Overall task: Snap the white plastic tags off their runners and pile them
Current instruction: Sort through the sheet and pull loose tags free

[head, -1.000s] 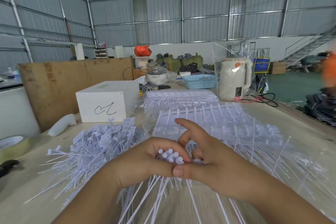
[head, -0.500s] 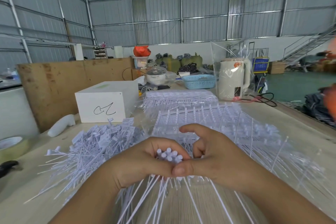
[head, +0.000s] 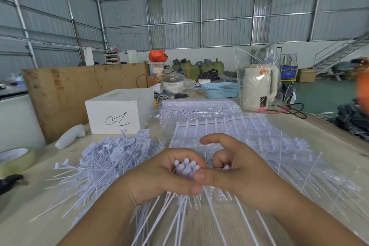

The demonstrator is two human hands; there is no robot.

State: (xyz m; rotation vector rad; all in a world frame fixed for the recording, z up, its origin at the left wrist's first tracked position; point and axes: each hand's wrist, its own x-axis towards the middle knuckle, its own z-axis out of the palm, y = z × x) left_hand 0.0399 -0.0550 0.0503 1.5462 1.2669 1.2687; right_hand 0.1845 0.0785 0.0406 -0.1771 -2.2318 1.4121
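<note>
My left hand [head: 159,177] grips a bundle of white plastic tags [head: 185,167]; their round heads stick up above my fingers and their thin tails hang down below my fist. My right hand [head: 235,168] presses against it, thumb on the bundle, fingers curled around another tag [head: 226,167], index finger raised. Under both hands lies a sheet of tags on their runners [head: 229,130], spreading right. A loose pile of snapped-off tags [head: 103,164] covers the table to the left.
A white box [head: 115,114] stands behind the pile, with more bagged runner sheets [head: 199,106] beside it. A tape roll [head: 14,159] and a white bottle [head: 69,139] sit at the left. A kettle in plastic [head: 259,88] and a blue basket [head: 220,90] stand at the back.
My right hand's index finger has lifted and its other fingers have curled round a tag beside the bundle. My left hand has kept its grip and barely moved.
</note>
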